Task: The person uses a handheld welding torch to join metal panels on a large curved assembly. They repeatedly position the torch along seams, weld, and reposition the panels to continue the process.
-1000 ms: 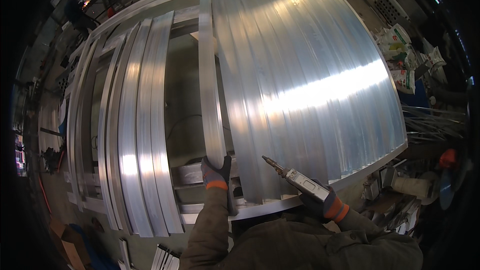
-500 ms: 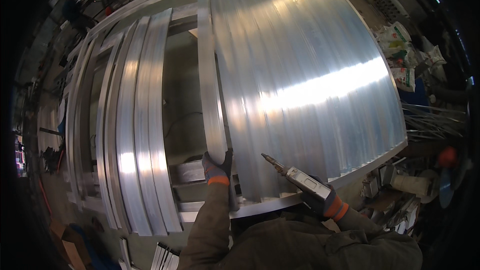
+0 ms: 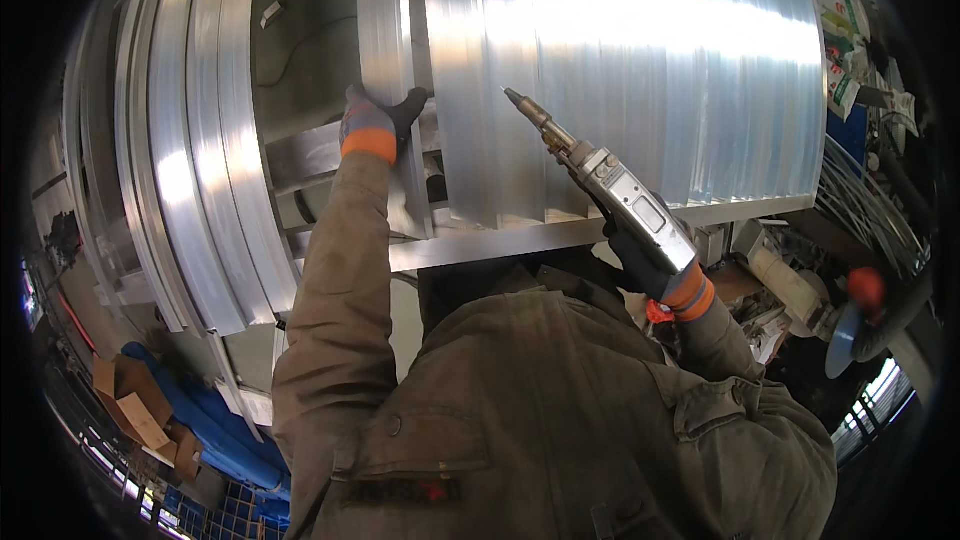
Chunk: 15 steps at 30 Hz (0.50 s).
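Ribbed bright aluminium sheet panel [image 3: 640, 70]: largest item, standing upright on a flat aluminium base rail [image 3: 560, 235].

Narrow upright aluminium profile strip [image 3: 385, 50]: just left of the panel's edge, its side gripped by the gloved left hand [image 3: 372, 120], fingers clenched round it. Best held firmly flush against the panel edge so the joint does not gape.

Grey handheld welding torch with tapered metal nozzle [image 3: 600, 170]: grasped at the body by the gloved right hand [image 3: 655, 265]; tip near the panel face, apparently not touching. Steady wrist and tip brought squarely to the seam advised.
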{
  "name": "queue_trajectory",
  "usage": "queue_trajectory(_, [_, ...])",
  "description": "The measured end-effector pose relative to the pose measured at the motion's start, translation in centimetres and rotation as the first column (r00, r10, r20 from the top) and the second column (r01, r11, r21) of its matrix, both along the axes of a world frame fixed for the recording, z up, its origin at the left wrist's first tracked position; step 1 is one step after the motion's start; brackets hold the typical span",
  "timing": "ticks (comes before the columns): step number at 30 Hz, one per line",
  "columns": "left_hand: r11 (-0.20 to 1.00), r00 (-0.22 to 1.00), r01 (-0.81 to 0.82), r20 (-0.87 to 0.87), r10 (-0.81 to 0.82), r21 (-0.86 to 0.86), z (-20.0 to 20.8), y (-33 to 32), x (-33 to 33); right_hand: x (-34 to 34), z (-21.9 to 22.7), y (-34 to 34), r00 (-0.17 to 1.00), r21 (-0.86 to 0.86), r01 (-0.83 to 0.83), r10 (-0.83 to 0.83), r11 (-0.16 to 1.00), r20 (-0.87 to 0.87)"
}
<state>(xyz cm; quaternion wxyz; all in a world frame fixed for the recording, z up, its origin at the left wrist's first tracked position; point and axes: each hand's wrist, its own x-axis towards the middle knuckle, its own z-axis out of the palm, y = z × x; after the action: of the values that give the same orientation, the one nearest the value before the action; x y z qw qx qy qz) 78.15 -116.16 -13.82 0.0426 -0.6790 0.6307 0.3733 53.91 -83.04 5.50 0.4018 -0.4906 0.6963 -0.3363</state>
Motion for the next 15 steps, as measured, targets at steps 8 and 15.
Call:
queue_trajectory(8, [0.992,0.990,0.121,0.061,-0.124,0.044,0.2,0.2,-2.5,0.1,0.3,-1.0,0.935,-0.089,-0.197,0.160,0.976,-0.316])
queue_trajectory(15, [0.982,0.980,0.170,0.087,-0.177,0.079,0.4,0.0,-3.3,0.4,0.4,-1.0,0.963,-0.047,-0.112,0.097,0.993,-0.251])
